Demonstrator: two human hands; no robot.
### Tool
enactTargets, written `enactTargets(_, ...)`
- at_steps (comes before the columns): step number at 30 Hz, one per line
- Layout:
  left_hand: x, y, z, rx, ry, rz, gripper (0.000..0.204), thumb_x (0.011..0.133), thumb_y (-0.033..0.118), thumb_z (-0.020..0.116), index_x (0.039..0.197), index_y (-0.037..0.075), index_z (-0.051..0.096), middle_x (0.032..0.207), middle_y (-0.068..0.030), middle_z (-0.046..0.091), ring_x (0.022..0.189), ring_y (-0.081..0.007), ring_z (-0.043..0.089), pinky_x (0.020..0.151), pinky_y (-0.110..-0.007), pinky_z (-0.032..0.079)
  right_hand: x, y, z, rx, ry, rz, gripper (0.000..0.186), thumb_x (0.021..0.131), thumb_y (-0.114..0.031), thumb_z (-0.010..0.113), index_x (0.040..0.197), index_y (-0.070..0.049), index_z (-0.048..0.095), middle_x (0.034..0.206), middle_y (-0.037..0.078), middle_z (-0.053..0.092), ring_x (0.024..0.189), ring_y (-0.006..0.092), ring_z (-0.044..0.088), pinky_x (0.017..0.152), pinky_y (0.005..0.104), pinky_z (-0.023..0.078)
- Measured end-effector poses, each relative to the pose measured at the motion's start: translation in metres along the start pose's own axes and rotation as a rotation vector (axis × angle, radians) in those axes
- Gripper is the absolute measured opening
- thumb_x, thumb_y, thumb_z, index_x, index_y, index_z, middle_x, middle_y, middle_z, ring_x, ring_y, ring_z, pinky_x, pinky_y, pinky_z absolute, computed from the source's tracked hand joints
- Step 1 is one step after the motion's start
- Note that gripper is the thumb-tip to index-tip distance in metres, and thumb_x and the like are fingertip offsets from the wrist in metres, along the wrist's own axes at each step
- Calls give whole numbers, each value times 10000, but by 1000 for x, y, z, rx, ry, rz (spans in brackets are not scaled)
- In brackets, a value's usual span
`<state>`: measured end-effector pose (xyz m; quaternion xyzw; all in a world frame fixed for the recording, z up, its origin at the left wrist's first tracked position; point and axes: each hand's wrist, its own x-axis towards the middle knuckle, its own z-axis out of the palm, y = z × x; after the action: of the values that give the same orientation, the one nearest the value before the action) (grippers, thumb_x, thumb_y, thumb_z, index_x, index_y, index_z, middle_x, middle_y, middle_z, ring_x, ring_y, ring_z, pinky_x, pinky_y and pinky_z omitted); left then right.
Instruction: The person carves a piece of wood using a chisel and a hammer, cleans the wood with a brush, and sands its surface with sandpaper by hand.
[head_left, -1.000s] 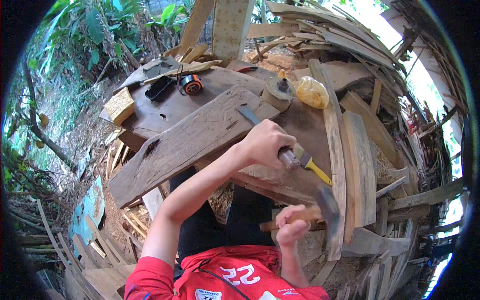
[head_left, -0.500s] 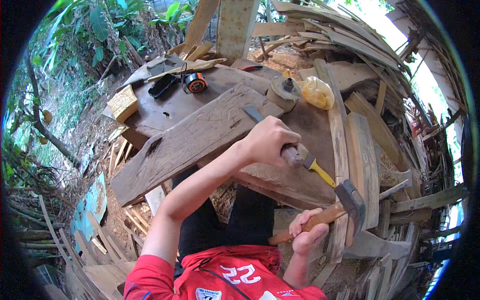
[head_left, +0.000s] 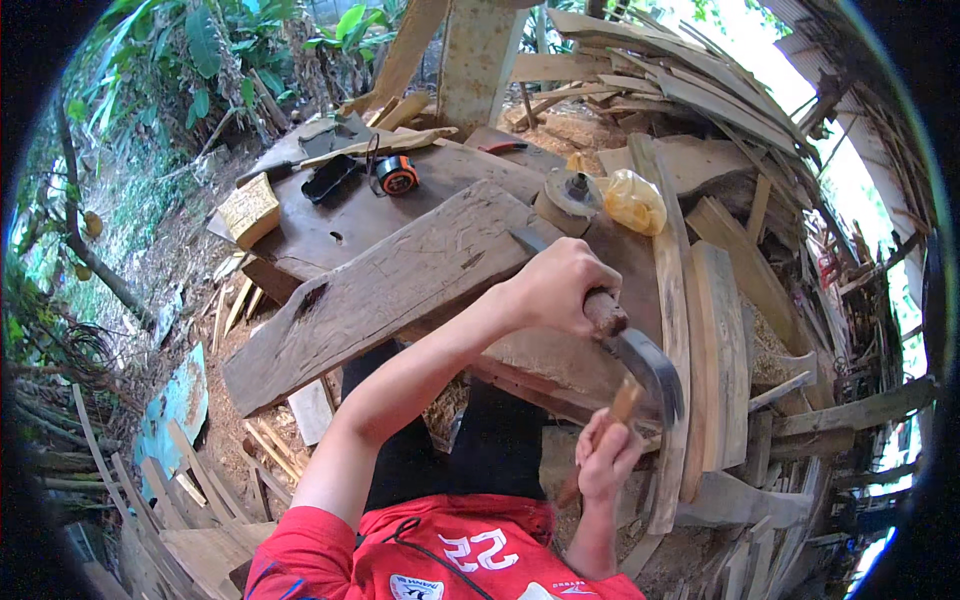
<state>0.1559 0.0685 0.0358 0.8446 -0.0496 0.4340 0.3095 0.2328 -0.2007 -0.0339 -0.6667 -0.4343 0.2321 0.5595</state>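
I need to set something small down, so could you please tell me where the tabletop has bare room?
Bare tabletop lies between the tape measure and plank, and between the left hand, bag and long board. It is crowded around the hammer and chisel, and around the black case.

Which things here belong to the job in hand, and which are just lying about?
In the job:
- chisel, in the left hand
- hammer, in the right hand
- weathered plank, beneath the chisel's blade

Apparently just lying about:
- orange-and-black tape measure
- yellowish block
- yellowish plastic bag
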Motion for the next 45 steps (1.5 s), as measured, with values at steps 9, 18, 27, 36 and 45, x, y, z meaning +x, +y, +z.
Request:
enactTargets(9, 1, -7, -2, 53, -11, -12, 129, 600, 131, 676, 656, 66, 580, 582, -141, 527, 544, -356, 561, 510, -419, 445, 11, 3, 12, 71, 92, -62, 452, 1077, -422, 385, 803, -72, 465, 558, -4, 438, 441, 97, 423, 406, 240, 327)
enactTargets(18, -3, -10, 4, 71, -31, -34, 207, 581, 218, 768, 698, 98, 646, 595, -98, 577, 559, -314, 608, 534, -397, 475, 15, -4, 14, 182, 96, -106, 489, 1073, -459, 387, 780, -78, 478, 562, 0, 434, 442, 89, 406, 404, 242, 304)
enactTargets(27, -8, -12, 3, 76, -46, -105, 180, 561, 177, 709, 683, 81, 617, 615, -129, 594, 600, -351, 619, 559, -424, 486, 17, -27, 19, 116, 49, 47, 395, 1028, -253, 400, 668, -97, 449, 560, 2, 452, 448, 120, 426, 453, 270, 314)
enactTargets(36, -6, -17, 8, 88, -74, -70, 208, 555, 208, 755, 713, 113, 659, 636, -86, 612, 603, -305, 633, 568, -395, 496, 19, 24, 19, 203, 238, -353, 509, 1089, -450, 393, 752, -74, 459, 566, -12, 451, 424, 92, 418, 406, 242, 323)
enactTargets(45, -22, -23, 17, 170, -99, -51, 259, 544, 234, 772, 746, 121, 654, 640, -90, 615, 623, -319, 633, 569, -437, 490, 22, 21, 7, 22, -33, -8, 514, 1084, -494, 364, 799, -77, 465, 584, -3, 449, 453, 79, 408, 414, 248, 348)
